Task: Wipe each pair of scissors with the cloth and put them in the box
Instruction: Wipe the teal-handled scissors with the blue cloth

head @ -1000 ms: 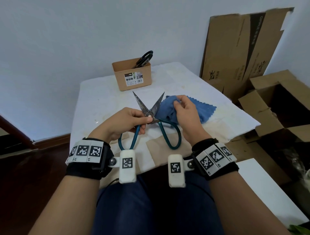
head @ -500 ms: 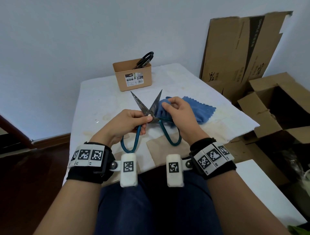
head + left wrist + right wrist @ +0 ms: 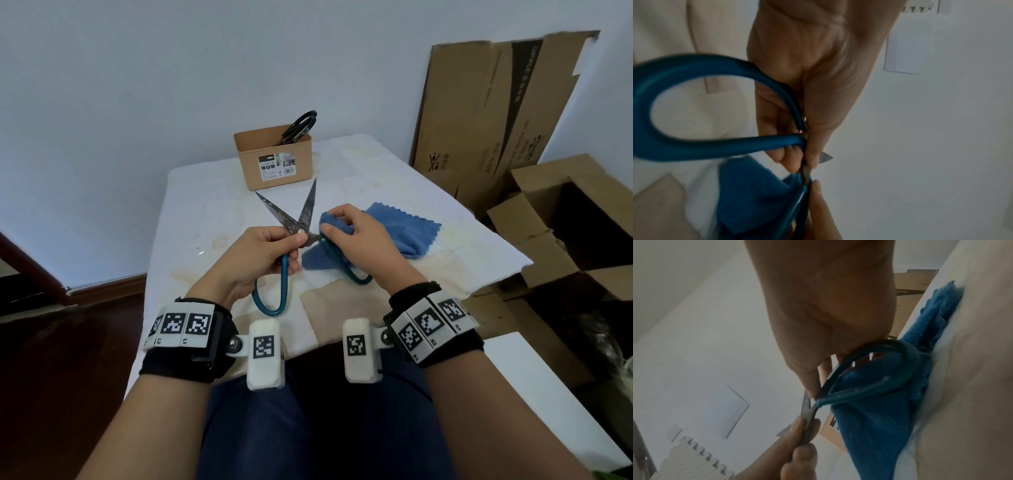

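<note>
right hand (image 3: pixel 356 240) slid cloth (image 3: pixel 404 233) from blade down to handle | left hand (image 3: pixel 260 255) pinches teal scissors (image 3: pixel 298 222) at pivot, frame centre | right hand clutches cloth | box (image 3: pixel 274 161) upper centre on tabletop (image 3: pixel 212 205)

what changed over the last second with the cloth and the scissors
The right hand, gripping the bunched blue cloth, slid from the right blade down to the pivot and onto the right handle loop of the teal-handled scissors. The open blades narrowed somewhat. The left hand kept its pinch at the pivot, and the box with the black scissors stayed put.
</note>
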